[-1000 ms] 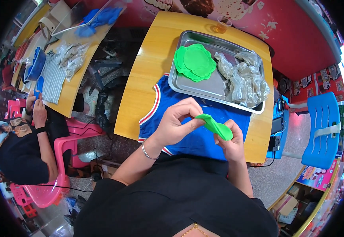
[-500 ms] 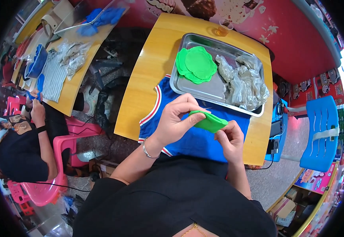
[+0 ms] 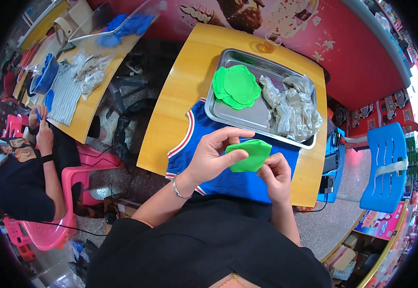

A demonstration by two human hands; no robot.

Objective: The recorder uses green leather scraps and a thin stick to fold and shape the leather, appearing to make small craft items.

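Above the front of the table I hold a small green fabric piece (image 3: 250,156), its sides curved like a petal or leaf. My left hand (image 3: 214,156) pinches its left side between thumb and fingers. At its lower right edge, the thumb and fingertips of my right hand (image 3: 275,177) are closed on it. Under my hands a blue jersey (image 3: 190,153) with red and white trim lies on the table. Beyond it, scalloped green fabric pieces (image 3: 238,86) are stacked in a metal tray (image 3: 228,116), beside several clear plastic bags (image 3: 298,110) of small contents.
The wooden table (image 3: 170,101) meets a red wall, with a cup of amber liquid (image 3: 269,43) at its far edge. A blue chair (image 3: 386,168) stands at the right. At the left, another person (image 3: 24,180) sits on a pink chair (image 3: 69,192) by a second table (image 3: 86,113).
The green piece has turned to show more of its flat face, while both hands keep hold of it. The view has shifted slightly. The other person's hands have moved up a little.
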